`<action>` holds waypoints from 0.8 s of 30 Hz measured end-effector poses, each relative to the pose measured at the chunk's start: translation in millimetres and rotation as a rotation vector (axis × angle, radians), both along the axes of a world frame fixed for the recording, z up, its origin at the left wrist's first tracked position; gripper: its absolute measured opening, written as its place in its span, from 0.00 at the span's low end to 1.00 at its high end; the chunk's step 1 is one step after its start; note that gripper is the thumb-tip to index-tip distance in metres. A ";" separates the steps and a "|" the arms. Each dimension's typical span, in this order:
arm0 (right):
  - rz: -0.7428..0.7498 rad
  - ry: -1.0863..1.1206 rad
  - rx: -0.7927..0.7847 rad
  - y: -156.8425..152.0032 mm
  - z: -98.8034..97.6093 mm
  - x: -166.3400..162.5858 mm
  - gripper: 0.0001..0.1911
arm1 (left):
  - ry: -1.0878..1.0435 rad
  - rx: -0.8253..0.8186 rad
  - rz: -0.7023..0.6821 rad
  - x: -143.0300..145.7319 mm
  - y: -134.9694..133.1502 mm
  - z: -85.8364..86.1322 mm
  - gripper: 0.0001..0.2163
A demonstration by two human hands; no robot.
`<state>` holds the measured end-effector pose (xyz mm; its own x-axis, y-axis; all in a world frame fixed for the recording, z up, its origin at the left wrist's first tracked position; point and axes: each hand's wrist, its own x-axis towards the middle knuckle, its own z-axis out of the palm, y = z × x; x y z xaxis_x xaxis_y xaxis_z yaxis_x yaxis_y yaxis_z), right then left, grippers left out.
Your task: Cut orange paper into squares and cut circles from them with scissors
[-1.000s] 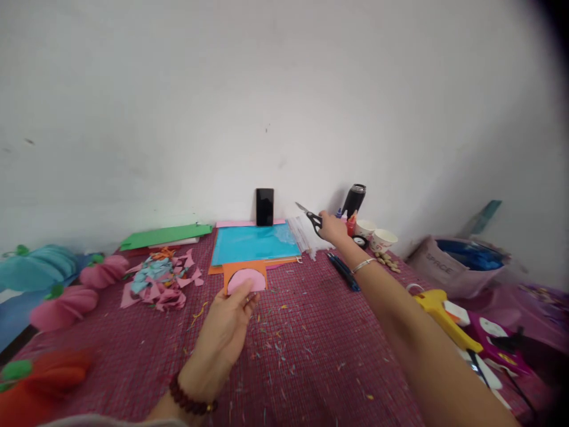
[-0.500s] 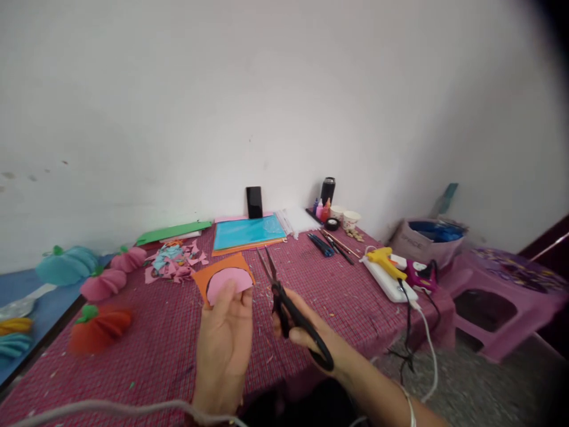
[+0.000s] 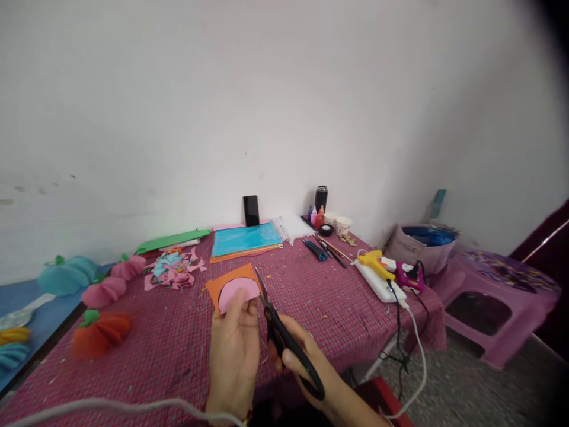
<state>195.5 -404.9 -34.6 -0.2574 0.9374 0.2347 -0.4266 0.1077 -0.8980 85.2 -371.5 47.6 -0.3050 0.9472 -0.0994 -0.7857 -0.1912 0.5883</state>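
Observation:
My left hand [image 3: 233,350] is raised in front of me and pinches an orange paper sheet [image 3: 217,286] with a pink paper circle [image 3: 237,292] laid on it. My right hand [image 3: 306,367] grips black scissors [image 3: 278,332] by the handles. The blades point up and away, and their tip touches the right edge of the orange sheet. Both hands hover over the near part of a table with a red checked cloth [image 3: 338,302].
On the table lie paper scraps [image 3: 173,268], a blue paper stack [image 3: 245,239], a green sheet [image 3: 171,239], a phone [image 3: 251,210], a flask [image 3: 320,198], cups [image 3: 342,225], pens [image 3: 316,249] and a yellow glue gun [image 3: 376,264]. Paper pumpkins [image 3: 100,332] sit left; a purple stool [image 3: 502,296] stands right.
My right hand has brought the scissors from the back of the table to beside the paper in my left hand. The blades have closed in on the sheet's edge. The view has pulled back.

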 end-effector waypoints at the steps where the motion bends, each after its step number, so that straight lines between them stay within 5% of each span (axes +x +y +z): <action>1: -0.013 -0.005 0.000 0.2 -1.1 -0.5 0.35 | 0.004 -0.004 0.009 0.7 0.1 0.0 0.11; 24: -0.031 0.053 0.037 4.1 -23.7 -4.5 0.31 | 0.074 -0.013 0.034 6.4 6.2 -10.8 0.12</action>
<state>191.0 -400.9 -58.3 -0.2149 0.9350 0.2823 -0.4694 0.1546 -0.8693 91.6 -365.3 36.8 -0.3440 0.9349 -0.0876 -0.7334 -0.2093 0.6468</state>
